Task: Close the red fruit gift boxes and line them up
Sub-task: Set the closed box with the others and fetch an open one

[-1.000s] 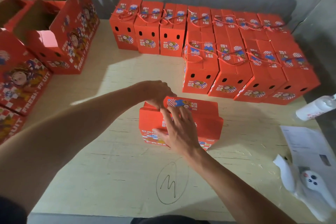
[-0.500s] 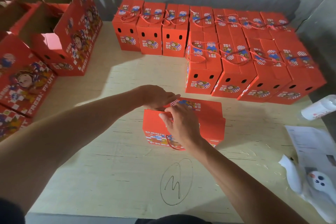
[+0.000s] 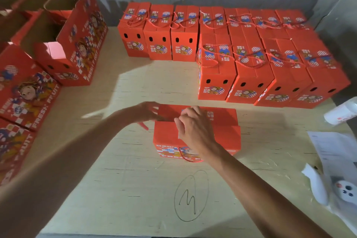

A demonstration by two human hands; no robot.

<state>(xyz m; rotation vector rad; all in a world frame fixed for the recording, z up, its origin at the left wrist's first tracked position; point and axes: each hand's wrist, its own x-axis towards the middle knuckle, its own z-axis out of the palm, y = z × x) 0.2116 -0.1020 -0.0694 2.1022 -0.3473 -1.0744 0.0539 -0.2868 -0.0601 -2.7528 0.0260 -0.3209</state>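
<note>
A red gift box (image 3: 224, 133) stands on the table's middle, its two top flaps folded in and meeting at a seam. My right hand (image 3: 193, 127) sits on top of it, fingers curled into the seam and thumb on the near flap. My left hand (image 3: 147, 114), blurred, has straight fingers touching the box's left top edge. A red rope handle (image 3: 186, 157) hangs down the box's front. Closed boxes stand in a back row (image 3: 160, 44) and a nearer row (image 3: 216, 77) at the right. Open boxes (image 3: 63, 50) stand at the left.
A white bottle (image 3: 341, 112) lies at the right edge, with papers (image 3: 332, 149) and a white controller (image 3: 345, 191) below it. A pencilled circle (image 3: 191, 195) marks the wooden table (image 3: 116, 179) near me. A grey wall runs behind the rows.
My left hand has slid off the box top to its left edge. My right hand has moved from the front face up to the flap seam.
</note>
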